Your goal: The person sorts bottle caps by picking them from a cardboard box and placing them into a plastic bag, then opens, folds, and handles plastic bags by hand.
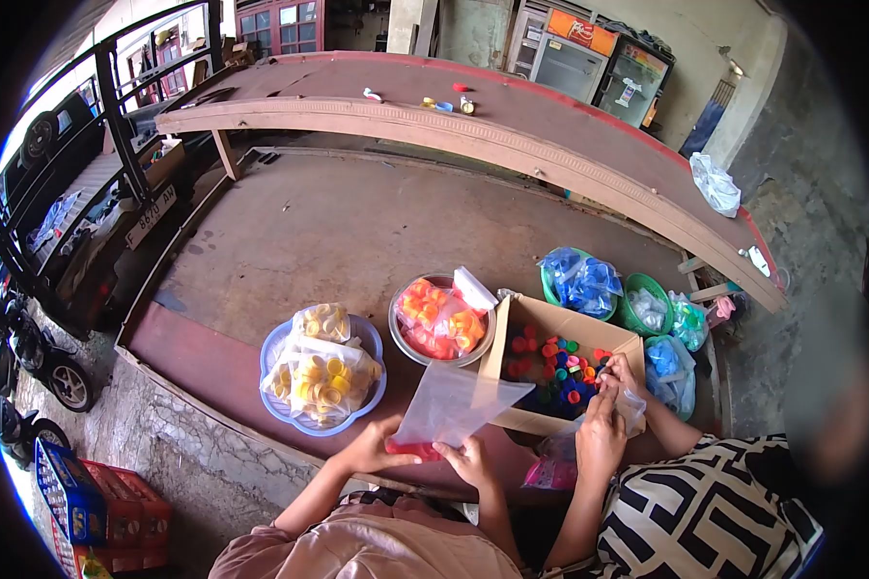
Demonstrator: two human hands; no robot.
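A clear plastic bag [454,400] with something red at its bottom is held upright in front of me. My left hand [378,448] grips its lower left edge, and my right hand [469,463] pinches the lower right. Beyond them, a metal bowl [394,323] holds bags of orange and red caps. At the left, bags of yellow and cream caps [323,381] lie in a pale blue basket [267,365]. An open cardboard box [533,421] of loose coloured caps [565,372] stands to the right.
Beside me at the right, a co-worker's hands [603,434] hold a plastic bag at the box. Green baskets [630,307] with bagged blue and clear items stand behind. A raised wooden shelf [406,125] crosses the far side. Crates [116,511] stand at lower left.
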